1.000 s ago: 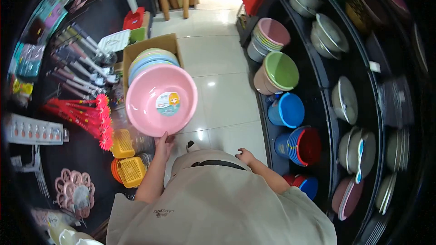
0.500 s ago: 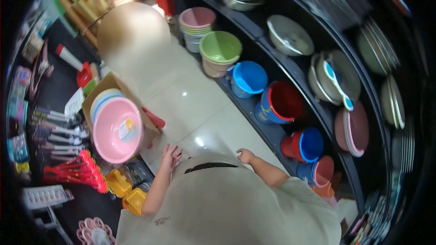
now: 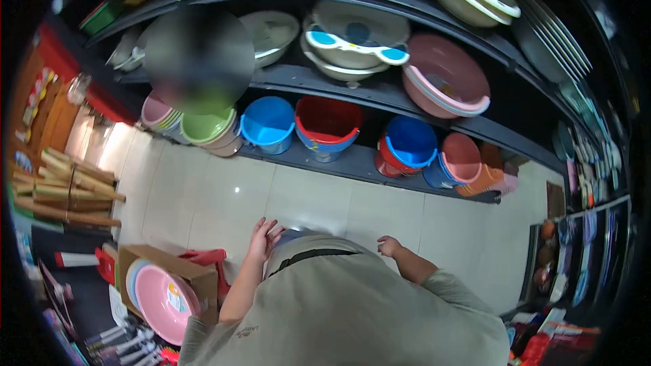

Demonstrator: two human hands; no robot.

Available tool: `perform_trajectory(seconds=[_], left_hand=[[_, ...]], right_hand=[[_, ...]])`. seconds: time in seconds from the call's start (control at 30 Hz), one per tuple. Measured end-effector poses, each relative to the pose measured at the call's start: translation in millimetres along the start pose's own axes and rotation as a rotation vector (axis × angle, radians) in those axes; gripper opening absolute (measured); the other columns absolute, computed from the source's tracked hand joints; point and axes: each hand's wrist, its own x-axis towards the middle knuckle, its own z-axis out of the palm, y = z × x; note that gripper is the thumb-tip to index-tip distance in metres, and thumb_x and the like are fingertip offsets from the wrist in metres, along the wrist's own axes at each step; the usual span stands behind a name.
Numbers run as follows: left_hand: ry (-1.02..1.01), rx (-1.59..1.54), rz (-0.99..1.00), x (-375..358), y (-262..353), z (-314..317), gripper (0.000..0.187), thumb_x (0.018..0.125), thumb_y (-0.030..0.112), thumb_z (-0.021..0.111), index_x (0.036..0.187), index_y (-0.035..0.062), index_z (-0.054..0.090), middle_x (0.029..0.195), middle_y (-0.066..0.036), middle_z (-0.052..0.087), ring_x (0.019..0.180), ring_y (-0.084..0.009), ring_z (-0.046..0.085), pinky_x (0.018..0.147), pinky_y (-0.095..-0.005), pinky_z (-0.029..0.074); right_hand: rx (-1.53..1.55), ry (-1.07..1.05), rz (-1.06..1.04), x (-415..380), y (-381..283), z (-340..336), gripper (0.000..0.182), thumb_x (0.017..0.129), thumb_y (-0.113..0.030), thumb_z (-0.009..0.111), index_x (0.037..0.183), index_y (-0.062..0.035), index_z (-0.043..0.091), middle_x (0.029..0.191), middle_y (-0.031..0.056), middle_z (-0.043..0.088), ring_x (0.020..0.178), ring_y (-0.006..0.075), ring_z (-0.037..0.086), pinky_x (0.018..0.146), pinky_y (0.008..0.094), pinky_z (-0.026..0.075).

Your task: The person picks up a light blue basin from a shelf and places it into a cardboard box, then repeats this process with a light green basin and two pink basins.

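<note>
My left hand (image 3: 264, 238) hangs beside my waist with its fingers spread and holds nothing. On the other side, my right hand (image 3: 388, 247) has its fingers curled in, and nothing shows in it. Both hands are over the floor, apart from the goods. Nearest my left hand is a cardboard box (image 3: 204, 286) with a pink basin (image 3: 154, 298) tilted in it. Ahead on the low shelf stand a light blue bucket (image 3: 268, 124), red and blue stacked buckets (image 3: 328, 122), a dark blue bucket (image 3: 411, 141) and a pink-lined bucket (image 3: 462, 157).
The black shelf (image 3: 369, 95) runs across ahead with grey basins and pink basins (image 3: 445, 74). A red stool (image 3: 205, 257) stands behind the box. Wooden rolls (image 3: 68, 193) lie at the left. Tiled floor (image 3: 319, 193) lies between me and the shelf.
My view has turned right, so the bucket shelf now runs across ahead and the box has shifted to the lower left. Both hands stay beside my body.
</note>
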Motion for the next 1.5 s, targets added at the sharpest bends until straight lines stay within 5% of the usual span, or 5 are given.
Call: perform_trajectory(seconds=[0.1,0.5,0.8,1.07,1.5], left_hand=[[-0.101,0.092,-0.036,33,16,34,0.072,0.088,0.027,0.056,0.141,0.0039,0.012,0.132,-0.019,0.043,0.104,-0.0266,0.058,0.075,-0.032,0.053],[-0.456,0.41,-0.212,159,62,192,0.063,0.089,0.029,0.053,0.138,0.0053,0.021,0.132,-0.016,0.045,0.109,-0.0255,0.055,0.082,-0.0319,0.046],[-0.811,0.694,-0.111,213,94,311,0.059,0.09,0.026,0.052,0.137,0.0058,0.024,0.133,-0.015,0.044,0.114,-0.0254,0.051,0.091,-0.0336,0.04],[-0.905,0.748,-0.045,218,89,356,0.059,0.088,0.017,0.057,0.137,0.0061,0.025,0.135,-0.013,0.042,0.113,-0.0232,0.05,0.092,-0.0328,0.039],[-0.668,0.538,0.369,208,64,490,0.066,0.089,0.006,0.052,0.143,0.0042,0.014,0.148,-0.015,0.016,0.124,-0.0251,0.04,0.102,-0.0337,0.032]], right_hand=[[-0.361,-0.019,-0.172,20,64,23,0.046,0.069,-0.021,0.065,0.111,-0.0051,0.061,0.098,0.0137,0.066,0.085,0.0204,0.064,0.074,0.0318,0.051],[0.233,0.106,0.086,10,18,22,0.059,0.065,-0.037,0.071,0.112,-0.0035,0.06,0.107,0.0166,0.063,0.101,0.0265,0.059,0.086,0.0342,0.046],[0.524,0.517,0.027,47,-54,-50,0.04,0.072,-0.017,0.058,0.11,-0.0028,0.058,0.07,0.0104,0.063,0.069,0.0173,0.062,0.064,0.0311,0.049],[1.026,0.747,0.107,52,-50,-88,0.032,0.078,-0.006,0.051,0.109,0.0,0.055,0.081,0.0104,0.061,0.064,0.0173,0.058,0.058,0.0304,0.048],[0.996,1.056,-0.47,55,-63,-403,0.019,0.094,-0.017,0.047,0.099,-0.0014,0.056,0.074,0.0033,0.054,0.063,0.0104,0.05,0.057,0.0242,0.043]])
